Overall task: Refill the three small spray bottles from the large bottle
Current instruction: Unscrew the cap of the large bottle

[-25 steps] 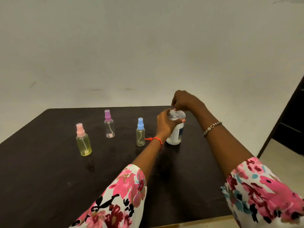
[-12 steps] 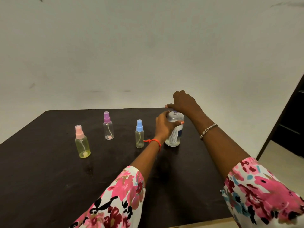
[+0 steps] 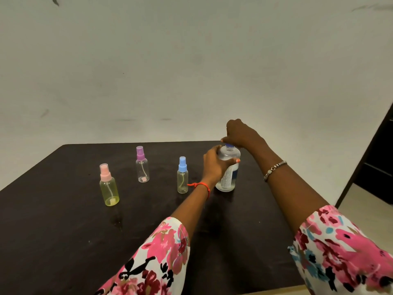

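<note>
My left hand (image 3: 214, 165) wraps around the upper body of the large bottle (image 3: 228, 173), fingers curled round its far side and my thumb across the near side, so the grip is closed firmly on it. The bottle stands upright on the dark table (image 3: 63, 231), toward the far right part of the top, clear with a white printed label facing me and clear liquid inside. My right hand (image 3: 240, 135) comes over from the right and sits on top of the bottle, fingers bunched together around its blue cap (image 3: 229, 146), pinching it; only a sliver of the cap shows beneath my knuckles. A red thread (image 3: 202, 185) circles my left wrist and a beaded bracelet (image 3: 274, 170) my right forearm; both floral sleeves (image 3: 161, 258) fill the bottom of the view. The three small spray bottles stand upright to the left of the large one, all with their spray tops on. The blue-topped spray bottle (image 3: 182, 177) is just beside my left wrist, near the large bottle. The purple-topped spray bottle (image 3: 142, 167) stands farther back and to the left, looking clear. The pink-topped spray bottle (image 3: 108, 187) is the leftmost and nearest to me, with a yellowish body. The three are well apart from each other, none touching. Behind the table rises a plain pale wall (image 3: 191, 60).
</note>
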